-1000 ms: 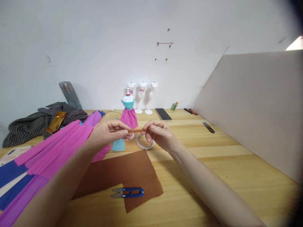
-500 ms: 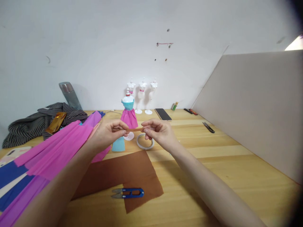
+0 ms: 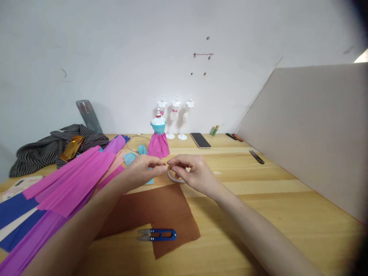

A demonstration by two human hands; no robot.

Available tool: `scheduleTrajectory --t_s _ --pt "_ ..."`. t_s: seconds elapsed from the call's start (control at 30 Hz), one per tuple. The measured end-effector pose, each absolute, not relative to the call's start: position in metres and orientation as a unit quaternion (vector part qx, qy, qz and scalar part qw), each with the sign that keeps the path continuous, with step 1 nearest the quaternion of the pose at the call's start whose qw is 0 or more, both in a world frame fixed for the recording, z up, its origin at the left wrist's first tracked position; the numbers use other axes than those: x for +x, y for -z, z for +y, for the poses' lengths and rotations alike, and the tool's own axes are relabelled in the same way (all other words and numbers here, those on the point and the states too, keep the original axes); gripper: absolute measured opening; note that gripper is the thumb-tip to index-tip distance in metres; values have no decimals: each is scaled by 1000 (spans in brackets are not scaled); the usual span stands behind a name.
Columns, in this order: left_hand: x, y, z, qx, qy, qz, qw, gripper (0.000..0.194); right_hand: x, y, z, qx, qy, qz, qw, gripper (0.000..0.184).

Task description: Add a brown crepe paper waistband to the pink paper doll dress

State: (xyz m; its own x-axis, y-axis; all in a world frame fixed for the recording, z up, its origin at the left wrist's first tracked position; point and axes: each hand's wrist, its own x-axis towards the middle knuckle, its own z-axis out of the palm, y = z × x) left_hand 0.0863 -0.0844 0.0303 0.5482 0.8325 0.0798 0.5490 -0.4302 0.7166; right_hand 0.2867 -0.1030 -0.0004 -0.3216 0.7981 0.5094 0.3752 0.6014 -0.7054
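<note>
My left hand (image 3: 145, 170) and my right hand (image 3: 194, 174) are close together above the table, thumbs and fingers pinched. The narrow brown fabric strip stretched between them half a second ago is now almost wholly hidden by the fingers. Just under my right hand lies a white ring-shaped roll of tape (image 3: 171, 178), partly covered. Below both hands, a larger piece of brown fabric (image 3: 172, 207) lies flat, with blue thread snips (image 3: 161, 234) resting across it. Behind my hands stands a small dress form (image 3: 158, 134) in a turquoise top and pink skirt.
Pink, purple and blue fabrics (image 3: 71, 176) spread over the left side, near a striped cloth (image 3: 31, 153) and a leaning bottle (image 3: 88, 115). Three white dress forms (image 3: 175, 111) stand by the wall. A phone (image 3: 200, 140) and dark scissors (image 3: 257, 156) lie to the right.
My hands have drawn together and slightly lower, and the strip between them has gone from plain view. The view has shifted a little to the left. More turquoise fabric shows behind my left hand.
</note>
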Motion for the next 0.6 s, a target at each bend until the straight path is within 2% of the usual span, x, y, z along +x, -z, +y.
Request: scheduleTrajectory --t_s 0.13,0.33,0.43,0.5,0.6 --pt "93 -18 -84 805 -238 427 337 25 285 1 -103 -384 -236 -770 452 15" --pt "91 -19 -83 769 -240 440 397 15 287 -1 -101 -406 -345 -713 456 17" --pt "92 -21 -83 742 -245 437 447 14 287 -5 -101 -417 -397 -680 454 25" --pt "94 -21 -83 737 -241 433 460 14 286 -5 -100 -419 -401 -688 435 29" --pt "95 -21 -84 738 -231 434 462 14 284 -1 -97 -426 -363 -720 411 24"
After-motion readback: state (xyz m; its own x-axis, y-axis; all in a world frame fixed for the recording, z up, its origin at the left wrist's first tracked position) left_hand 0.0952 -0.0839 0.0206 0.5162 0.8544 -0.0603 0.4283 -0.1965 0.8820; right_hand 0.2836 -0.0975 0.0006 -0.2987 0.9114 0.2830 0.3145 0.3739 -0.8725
